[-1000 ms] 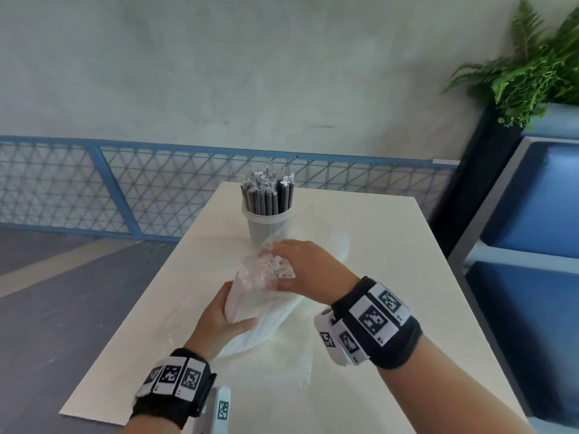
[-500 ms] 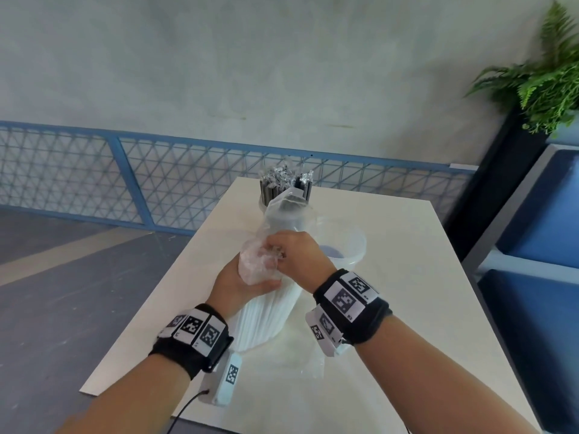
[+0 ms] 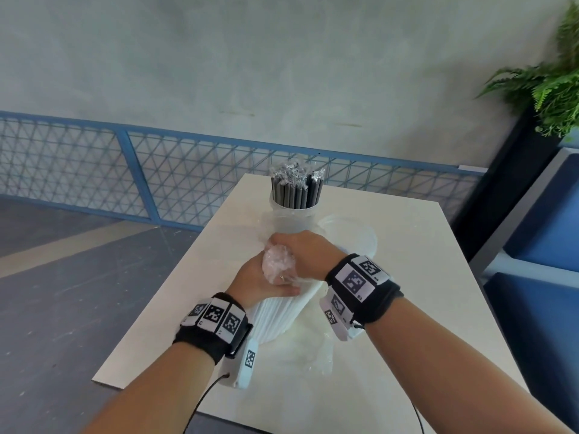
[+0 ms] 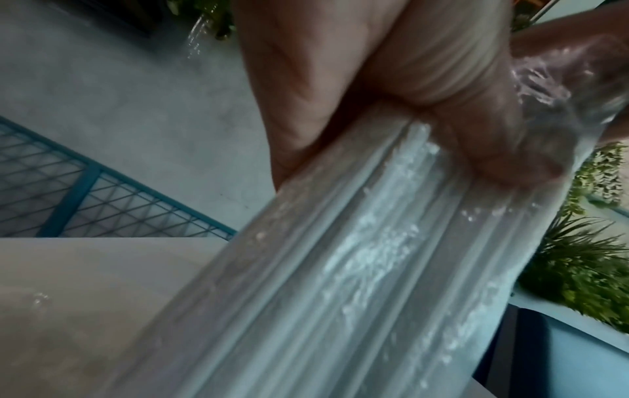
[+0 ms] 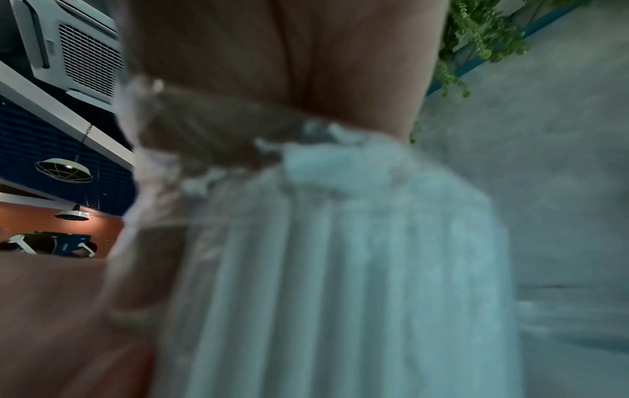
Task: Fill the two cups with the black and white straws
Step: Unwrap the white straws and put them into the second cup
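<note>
A bundle of white straws [image 3: 277, 314] in clear wrappers stands upright on the table [image 3: 423, 277]. My left hand [image 3: 260, 281] grips the bundle near its top, thumb across the front. My right hand [image 3: 300, 249] holds the crinkled wrapper tops from above. In the left wrist view my fingers [image 4: 442, 80] curl round the white straws [image 4: 340, 269]. The right wrist view shows the white straws [image 5: 340, 269] under my palm, blurred. Behind stands a clear cup [image 3: 293, 219] full of black straws [image 3: 296, 191]. A second clear cup [image 3: 360, 236] is to its right, partly hidden by my right hand.
Clear plastic wrap [image 3: 313, 355] lies on the table near the bundle's base. A blue mesh railing [image 3: 141, 177] runs behind the table. A blue seat [image 3: 539, 292] and a fern planter [image 3: 545, 89] stand to the right.
The white straw bundle went from leaning on the table to standing upright. Both hands closed together on its top, and my right hand now covers the wrapper ends.
</note>
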Demonstrator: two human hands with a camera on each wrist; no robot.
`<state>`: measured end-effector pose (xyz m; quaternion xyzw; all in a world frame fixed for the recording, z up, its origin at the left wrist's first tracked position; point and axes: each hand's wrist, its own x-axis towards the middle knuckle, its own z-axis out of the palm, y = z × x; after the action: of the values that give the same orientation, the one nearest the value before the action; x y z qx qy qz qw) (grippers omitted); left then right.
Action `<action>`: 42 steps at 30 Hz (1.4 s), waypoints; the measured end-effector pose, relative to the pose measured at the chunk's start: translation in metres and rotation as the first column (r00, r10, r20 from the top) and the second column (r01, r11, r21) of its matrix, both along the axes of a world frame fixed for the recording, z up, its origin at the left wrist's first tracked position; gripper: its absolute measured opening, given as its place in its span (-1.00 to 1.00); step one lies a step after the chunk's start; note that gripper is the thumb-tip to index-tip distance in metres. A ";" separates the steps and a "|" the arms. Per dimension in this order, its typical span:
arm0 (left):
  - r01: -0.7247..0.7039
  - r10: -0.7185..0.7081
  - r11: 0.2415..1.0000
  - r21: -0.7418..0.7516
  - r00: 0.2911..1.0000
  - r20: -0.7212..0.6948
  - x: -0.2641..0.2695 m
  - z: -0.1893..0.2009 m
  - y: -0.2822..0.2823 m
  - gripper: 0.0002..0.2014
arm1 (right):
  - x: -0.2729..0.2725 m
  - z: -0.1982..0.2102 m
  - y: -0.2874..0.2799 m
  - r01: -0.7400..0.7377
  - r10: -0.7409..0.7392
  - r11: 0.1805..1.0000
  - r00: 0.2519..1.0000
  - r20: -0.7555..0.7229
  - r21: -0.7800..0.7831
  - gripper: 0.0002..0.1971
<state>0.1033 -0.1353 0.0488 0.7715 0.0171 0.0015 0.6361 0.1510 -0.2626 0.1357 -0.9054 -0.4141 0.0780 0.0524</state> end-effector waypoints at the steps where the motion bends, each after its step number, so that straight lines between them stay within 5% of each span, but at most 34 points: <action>1: -0.016 0.016 1.000 -0.009 1.000 0.002 -0.001 0.000 0.000 -0.44 | 0.001 -0.003 0.001 -0.001 0.000 1.000 1.000 0.014 0.026 -0.66; 9: -0.118 0.118 0.991 -0.063 0.993 0.004 -0.007 -0.001 0.001 -0.54 | 0.001 0.004 -0.004 0.096 -0.089 0.915 0.995 -0.037 0.392 -0.69; 15: -0.146 0.148 0.986 -0.078 0.989 0.018 -0.006 -0.002 0.000 -0.41 | 0.003 0.029 -0.013 0.118 -0.115 0.863 0.993 -0.036 0.492 -0.64; 18: -0.140 0.142 0.987 -0.077 0.990 0.016 -0.006 -0.001 0.002 -0.35 | 0.001 0.021 -0.013 0.204 -0.160 0.775 0.979 -0.127 0.599 -0.55; 20: -0.157 0.158 0.986 -0.058 0.987 0.029 -0.007 0.002 0.003 -0.45 | 0.000 0.009 -0.010 0.298 -0.217 0.776 0.954 -0.208 0.555 -0.38; 23: -0.138 0.143 0.989 -0.056 0.985 0.100 -0.006 0.007 -0.002 -0.33 | -0.003 -0.009 -0.006 0.335 -0.256 0.843 0.938 -0.232 0.420 -0.25; 27: -0.188 0.192 0.981 -0.049 0.975 0.110 -0.002 0.012 -0.009 -0.42 | -0.006 -0.016 0.000 0.354 -0.272 0.796 0.934 -0.234 0.491 -0.45; 36: -0.265 0.269 0.963 -0.054 0.957 0.108 0.000 0.020 -0.013 -0.55 | 0.002 0.004 0.007 0.465 -0.179 0.448 0.884 -0.433 0.764 -0.81; 39: -0.294 0.307 0.949 -0.110 0.943 0.130 -0.001 0.023 -0.016 -0.55 | 0.007 0.011 0.004 0.429 -0.185 0.473 0.902 -0.390 0.770 -0.58; 42: -0.307 0.317 0.947 -0.096 0.939 0.133 -0.004 0.018 -0.019 -0.57 | 0.011 0.004 0.001 0.465 -0.210 0.597 0.877 -0.432 0.654 -0.34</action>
<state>0.0993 -0.1546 0.0672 0.7328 0.0925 0.1583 0.6552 0.1621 -0.2620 0.1397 -0.8422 -0.2141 0.0326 0.4938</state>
